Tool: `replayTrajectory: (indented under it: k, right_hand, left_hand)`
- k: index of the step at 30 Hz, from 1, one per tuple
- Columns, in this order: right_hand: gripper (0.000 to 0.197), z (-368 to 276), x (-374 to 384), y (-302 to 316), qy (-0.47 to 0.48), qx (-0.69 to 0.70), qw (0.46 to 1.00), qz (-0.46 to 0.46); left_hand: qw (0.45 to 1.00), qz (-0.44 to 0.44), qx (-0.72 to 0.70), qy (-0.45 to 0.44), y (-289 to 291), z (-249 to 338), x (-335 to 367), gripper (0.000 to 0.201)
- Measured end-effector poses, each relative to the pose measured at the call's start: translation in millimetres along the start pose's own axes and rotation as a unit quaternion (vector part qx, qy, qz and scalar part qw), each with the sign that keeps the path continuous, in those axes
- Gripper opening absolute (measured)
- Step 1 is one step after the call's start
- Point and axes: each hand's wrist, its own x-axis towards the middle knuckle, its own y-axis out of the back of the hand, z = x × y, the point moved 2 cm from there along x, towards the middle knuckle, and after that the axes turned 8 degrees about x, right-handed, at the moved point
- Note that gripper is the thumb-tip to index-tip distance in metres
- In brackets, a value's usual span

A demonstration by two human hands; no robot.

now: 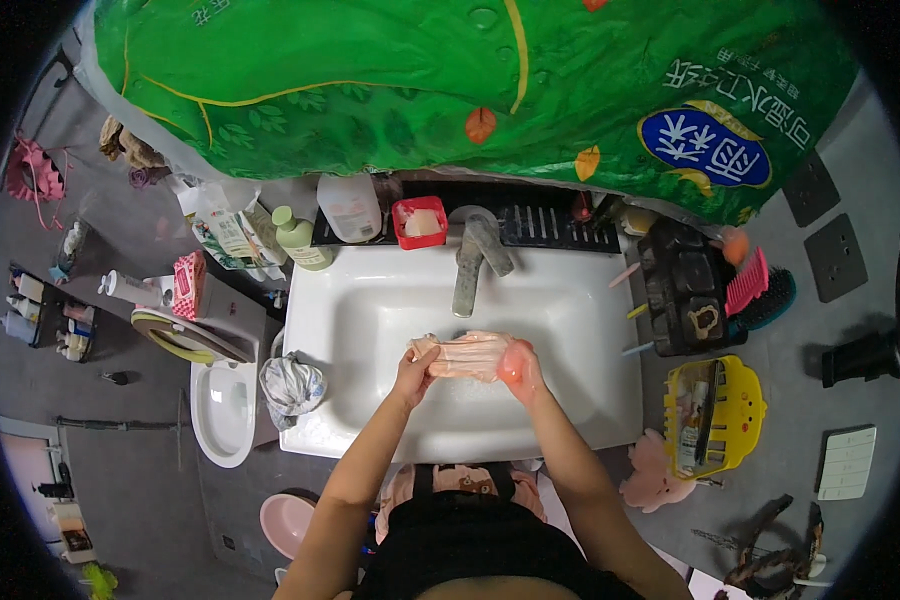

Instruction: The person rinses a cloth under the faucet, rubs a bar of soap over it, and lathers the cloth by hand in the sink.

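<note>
A wet peach-coloured cloth [470, 356] is stretched out above the basin of the white sink [315, 400], below the grey faucet [473, 262]. My left hand [414, 376] is closed on the cloth's left end, thumb on top. At the other end my right hand [532, 380] is closed around a rounded coral-pink object [515, 358], which rests against the cloth. Its exact kind is not clear, and the fingers under it are hidden.
Behind the basin stand a green pump bottle [298, 238], a clear jug [349, 207] and a red soap dish [419, 224]. A large green package [370, 90] hangs over the far side. To the right are a black tray [682, 285] and a yellow basket [745, 412]; a toilet [224, 415] is left.
</note>
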Motion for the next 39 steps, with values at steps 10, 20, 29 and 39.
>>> replayTrajectory:
  k: [10, 20, 29, 39]
  right_hand:
    - [0.050, 38.6, 18.6, -16.1, -0.110, 0.029, 0.993, 0.008]
    - [0.052, 63.4, -4.8, -26.6, -0.091, -0.041, 0.982, 0.158]
    - [0.036, 37.4, 20.8, 15.1, 0.015, -0.050, 0.992, 0.117]
    - [0.039, 29.3, 23.1, 51.7, -0.029, 0.098, 0.993, 0.052]
  left_hand:
    - [0.986, 0.063, 0.117, -0.105, -83.3, -5.6, -32.0, 0.023]
    - [0.936, -0.041, 0.260, -0.235, -80.6, -4.7, -29.1, 0.043]
    - [0.998, 0.029, 0.046, -0.043, -44.8, -22.8, -8.8, 0.060]
    - [0.993, -0.023, -0.074, -0.084, -19.6, -17.2, -10.7, 0.027]
